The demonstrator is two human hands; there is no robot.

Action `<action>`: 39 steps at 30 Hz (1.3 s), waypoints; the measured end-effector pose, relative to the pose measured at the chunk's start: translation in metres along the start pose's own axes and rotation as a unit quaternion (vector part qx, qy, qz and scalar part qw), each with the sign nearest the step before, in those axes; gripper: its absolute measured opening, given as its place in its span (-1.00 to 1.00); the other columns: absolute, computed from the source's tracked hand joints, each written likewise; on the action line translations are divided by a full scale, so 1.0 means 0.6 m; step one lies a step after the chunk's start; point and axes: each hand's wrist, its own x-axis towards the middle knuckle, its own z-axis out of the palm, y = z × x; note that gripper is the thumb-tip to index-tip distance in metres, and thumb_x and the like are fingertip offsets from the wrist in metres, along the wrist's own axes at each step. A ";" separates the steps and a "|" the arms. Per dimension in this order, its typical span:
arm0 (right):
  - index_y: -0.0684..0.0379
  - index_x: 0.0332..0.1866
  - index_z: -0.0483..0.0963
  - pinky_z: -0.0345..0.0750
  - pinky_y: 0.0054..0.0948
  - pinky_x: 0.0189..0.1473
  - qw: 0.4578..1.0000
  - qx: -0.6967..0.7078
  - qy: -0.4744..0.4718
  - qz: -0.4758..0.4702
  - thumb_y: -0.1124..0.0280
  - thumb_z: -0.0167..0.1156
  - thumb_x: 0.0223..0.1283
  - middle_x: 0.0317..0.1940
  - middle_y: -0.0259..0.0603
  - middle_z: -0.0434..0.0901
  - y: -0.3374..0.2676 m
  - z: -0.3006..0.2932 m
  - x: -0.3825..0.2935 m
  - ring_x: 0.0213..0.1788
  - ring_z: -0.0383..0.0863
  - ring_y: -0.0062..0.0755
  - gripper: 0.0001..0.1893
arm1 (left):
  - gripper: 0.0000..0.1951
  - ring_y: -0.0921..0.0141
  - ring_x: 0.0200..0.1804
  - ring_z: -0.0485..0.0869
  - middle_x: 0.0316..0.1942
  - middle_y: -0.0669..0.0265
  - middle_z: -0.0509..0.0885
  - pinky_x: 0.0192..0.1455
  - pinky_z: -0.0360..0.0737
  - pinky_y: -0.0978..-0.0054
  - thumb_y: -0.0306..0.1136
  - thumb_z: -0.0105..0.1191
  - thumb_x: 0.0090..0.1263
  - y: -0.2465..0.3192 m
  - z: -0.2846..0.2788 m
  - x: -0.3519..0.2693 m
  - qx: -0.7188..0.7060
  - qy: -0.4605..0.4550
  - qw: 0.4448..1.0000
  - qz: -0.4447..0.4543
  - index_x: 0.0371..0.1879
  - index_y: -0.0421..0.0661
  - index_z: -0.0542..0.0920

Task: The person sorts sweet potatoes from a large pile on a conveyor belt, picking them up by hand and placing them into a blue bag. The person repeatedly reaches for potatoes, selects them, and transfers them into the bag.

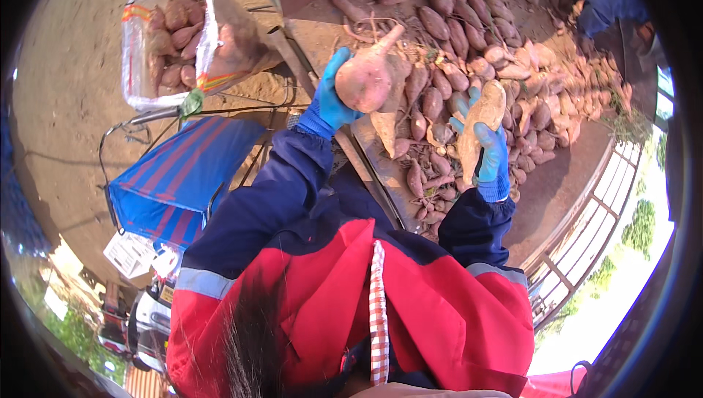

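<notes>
My left hand [334, 98], in a blue work glove, grips a large round sweet potato [365, 82] with a thin, tapering neck that points up and right. My right hand [492, 151], gloved the same way, has its fingers and thumb around a long, paler sweet potato [482, 123] held nearly upright. Both are raised over a heap of reddish sweet potatoes [439, 87] that spreads across a flat bed. Beneath the left one, a pale, pointed sweet potato [384, 129] lies near the bed's front edge.
At upper left, an open clear plastic bag [129, 63] on a frame holds several sweet potatoes [178, 27]. Below it hangs a blue bag with red stripes [181, 178]. A metal rail [362, 162] edges the bed. Blue clothing of another person [612, 5] shows at upper right.
</notes>
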 end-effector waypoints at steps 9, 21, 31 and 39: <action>0.17 0.42 0.35 0.43 -0.14 0.39 0.872 -0.089 -0.426 -0.226 0.26 0.54 -0.04 0.27 0.03 0.50 0.187 0.550 -0.078 0.30 0.52 0.01 -0.15 | -0.44 0.34 0.24 0.60 0.28 0.23 0.59 0.49 0.41 0.23 -0.23 -0.01 0.51 0.432 -0.066 -0.409 0.316 0.252 0.910 0.091 0.49 -0.06 0.37; 0.20 0.03 0.60 0.63 -0.17 0.00 0.936 -0.311 -0.162 -0.045 0.21 0.25 0.34 -0.16 -0.01 0.67 0.245 0.227 0.017 -0.08 0.72 -0.04 -0.69 | -0.52 0.21 0.24 0.57 0.25 0.05 0.59 0.39 0.44 0.23 -0.20 -0.07 0.64 0.409 -0.246 -0.538 0.757 0.499 0.413 -0.088 0.45 -0.12 0.43; 0.02 0.54 0.24 0.50 0.10 0.20 0.755 -0.498 0.426 -0.017 0.05 0.40 0.16 0.24 0.27 0.38 0.161 -0.185 0.159 0.21 0.48 0.30 -0.16 | -0.54 0.24 0.35 0.52 0.34 0.00 0.52 0.43 0.42 0.30 -0.42 0.01 0.62 0.080 0.130 -0.115 0.664 0.080 0.743 -0.019 0.43 -0.35 0.38; 0.14 0.42 0.44 0.37 -0.16 0.42 0.926 -0.366 0.032 -0.087 0.06 0.43 0.22 0.19 0.09 0.54 0.050 -0.260 0.162 0.30 0.50 0.00 -0.30 | -0.37 0.10 0.39 0.50 0.45 -0.01 0.37 0.41 0.50 0.12 -0.21 0.08 0.61 -0.234 0.240 0.091 0.155 0.085 0.940 -0.292 0.56 -0.12 0.21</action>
